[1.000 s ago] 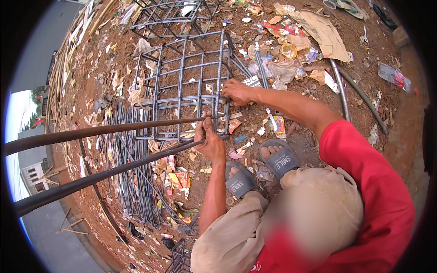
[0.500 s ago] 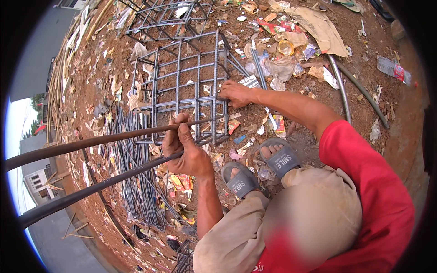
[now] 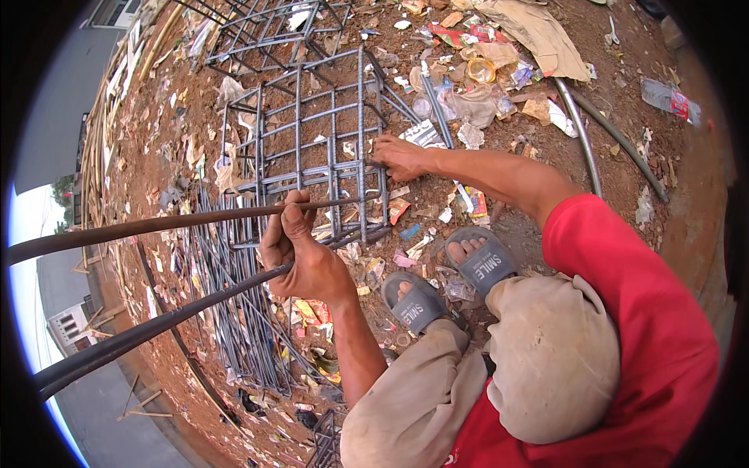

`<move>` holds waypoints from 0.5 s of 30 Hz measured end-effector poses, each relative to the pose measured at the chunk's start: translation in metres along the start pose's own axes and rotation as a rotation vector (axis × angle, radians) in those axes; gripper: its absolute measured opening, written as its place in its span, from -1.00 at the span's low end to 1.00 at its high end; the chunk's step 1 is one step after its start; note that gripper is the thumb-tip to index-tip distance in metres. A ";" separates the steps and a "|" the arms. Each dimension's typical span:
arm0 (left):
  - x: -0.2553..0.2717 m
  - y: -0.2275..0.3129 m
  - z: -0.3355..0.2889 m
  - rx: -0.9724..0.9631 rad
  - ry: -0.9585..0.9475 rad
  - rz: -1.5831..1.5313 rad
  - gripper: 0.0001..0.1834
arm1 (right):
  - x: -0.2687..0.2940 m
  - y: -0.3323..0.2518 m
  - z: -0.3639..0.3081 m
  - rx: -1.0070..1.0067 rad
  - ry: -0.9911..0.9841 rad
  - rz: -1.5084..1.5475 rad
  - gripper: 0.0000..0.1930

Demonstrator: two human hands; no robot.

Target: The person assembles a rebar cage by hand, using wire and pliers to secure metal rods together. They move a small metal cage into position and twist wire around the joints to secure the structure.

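Note:
In front of me a steel rebar cage [image 3: 299, 129] of crossed bars lies on the littered ground. My left hand [image 3: 308, 253] is closed, thumb and fingers pinching a long brown metal rod [image 3: 168, 222]. The rod comes in from the left and narrows towards the cage's near corner. Below it, thick dark bars [image 3: 156, 324] run under the palm and the curled fingers. At the cage's right edge, my right hand [image 3: 402, 158] is closed with its fingertips against the bars. What lies between those fingertips is too small and hidden to make out.
More rebar cages [image 3: 273, 35] lie beyond. A heap of thin steel bars [image 3: 234, 312] spreads at left. A curved metal pipe [image 3: 579, 136], flattened cardboard [image 3: 538, 35] and a plastic bottle [image 3: 669, 101] lie at right. My sandalled feet [image 3: 480, 261] stand close to the cage.
My left hand has shifted slightly left along the rod. The right hand stays at the same spot on the cage. The whole view has moved a little.

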State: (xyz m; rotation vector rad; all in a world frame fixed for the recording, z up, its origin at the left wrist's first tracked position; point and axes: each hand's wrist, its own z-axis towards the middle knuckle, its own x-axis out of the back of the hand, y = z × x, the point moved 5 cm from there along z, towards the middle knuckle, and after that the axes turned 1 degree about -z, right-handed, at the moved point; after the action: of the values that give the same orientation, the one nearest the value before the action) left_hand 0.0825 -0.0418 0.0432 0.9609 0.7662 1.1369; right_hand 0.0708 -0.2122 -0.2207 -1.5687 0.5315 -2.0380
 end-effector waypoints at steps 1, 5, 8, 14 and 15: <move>0.000 0.000 0.000 0.009 0.005 0.009 -0.82 | 0.000 0.000 -0.001 -0.003 0.010 0.014 -0.56; 0.000 -0.002 -0.001 0.038 0.032 0.021 -0.79 | -0.003 -0.002 0.004 -0.054 -0.016 0.048 -0.67; -0.004 -0.003 0.001 0.009 0.023 0.036 -0.77 | 0.000 0.001 0.000 -0.048 0.034 0.077 -0.77; 0.013 -0.038 -0.015 -0.006 -0.064 -0.038 -0.74 | 0.002 -0.004 0.007 -0.049 -0.031 0.072 -0.73; 0.016 -0.049 -0.023 0.103 -0.080 0.014 -0.77 | 0.002 -0.002 0.005 -0.046 -0.037 0.076 -0.70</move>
State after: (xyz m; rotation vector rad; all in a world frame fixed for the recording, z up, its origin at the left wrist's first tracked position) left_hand 0.0855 -0.0275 -0.0108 1.0936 0.7600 1.0724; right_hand 0.0752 -0.2119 -0.2167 -1.5852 0.6188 -1.9490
